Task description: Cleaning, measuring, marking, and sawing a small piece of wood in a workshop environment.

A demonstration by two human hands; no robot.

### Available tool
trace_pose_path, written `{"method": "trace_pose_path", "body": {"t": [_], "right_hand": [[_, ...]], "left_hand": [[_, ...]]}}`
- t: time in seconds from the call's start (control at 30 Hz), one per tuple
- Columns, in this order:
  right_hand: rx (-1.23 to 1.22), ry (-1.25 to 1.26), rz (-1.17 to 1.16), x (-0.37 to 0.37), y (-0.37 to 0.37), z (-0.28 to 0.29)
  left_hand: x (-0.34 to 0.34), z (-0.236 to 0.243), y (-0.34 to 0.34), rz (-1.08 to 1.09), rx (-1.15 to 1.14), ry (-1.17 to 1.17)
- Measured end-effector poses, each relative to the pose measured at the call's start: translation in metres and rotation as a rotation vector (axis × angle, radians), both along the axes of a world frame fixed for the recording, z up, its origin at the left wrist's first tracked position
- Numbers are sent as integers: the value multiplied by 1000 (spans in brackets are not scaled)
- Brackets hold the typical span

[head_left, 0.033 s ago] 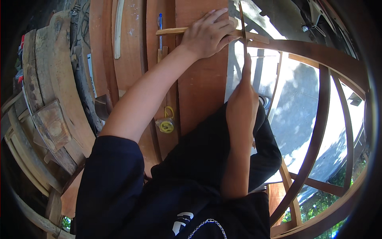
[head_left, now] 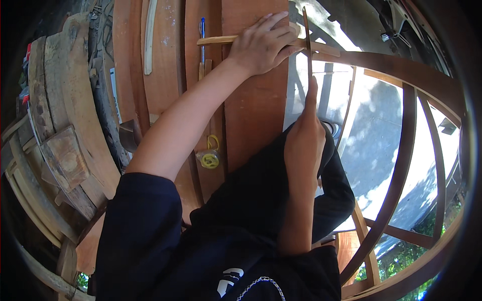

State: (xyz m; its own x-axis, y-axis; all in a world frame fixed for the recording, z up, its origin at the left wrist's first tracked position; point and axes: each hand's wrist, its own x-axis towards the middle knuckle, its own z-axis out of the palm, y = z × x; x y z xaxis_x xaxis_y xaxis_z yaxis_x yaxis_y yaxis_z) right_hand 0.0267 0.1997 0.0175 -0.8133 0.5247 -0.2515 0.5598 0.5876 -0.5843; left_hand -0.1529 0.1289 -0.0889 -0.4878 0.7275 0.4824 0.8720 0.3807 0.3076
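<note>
My left hand [head_left: 263,44] presses a thin wooden strip [head_left: 217,40] down across a broad reddish-brown plank [head_left: 256,108], fingers curled over it. The strip's right end juts past the plank's edge. Over that overhanging part stands a saw [head_left: 307,40], its narrow blade seen edge-on and crossing the strip just right of my left thumb. My right hand [head_left: 305,138] is closed around the saw's handle, index finger stretched along it toward the blade; the handle is mostly hidden in the grip.
A blue pen [head_left: 202,35] and a yellow tape measure [head_left: 209,159] lie on the boards to the left. To the right is a curved wooden frame [head_left: 409,135] with slats. Weathered planks [head_left: 70,90] stand at far left. My dark-trousered leg [head_left: 251,170] is below the plank.
The saw and my right hand have drawn back slightly toward me. My left hand and the strip stay in place.
</note>
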Motion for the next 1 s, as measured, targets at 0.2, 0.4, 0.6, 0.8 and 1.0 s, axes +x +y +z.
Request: {"method": "trace_pose_path", "body": {"t": [0.2,0.4,0.6,0.8,1.0], "right_hand": [[45,69,8,-22,5,-9],[-27,-90,-48,2,-3,5],[107,36,25,-18,3,-12],[-42,-222,-31,-1,-4,11],[86,55,17,-24,6,-11]], "left_hand": [[2,3,0,-57,-17,-72],[-1,1,0,4,21,2],[1,-3,-2,-15,-11,-16],[1,0,0,30,-51,-21],[1,7,0,-21,-28,5]]}}
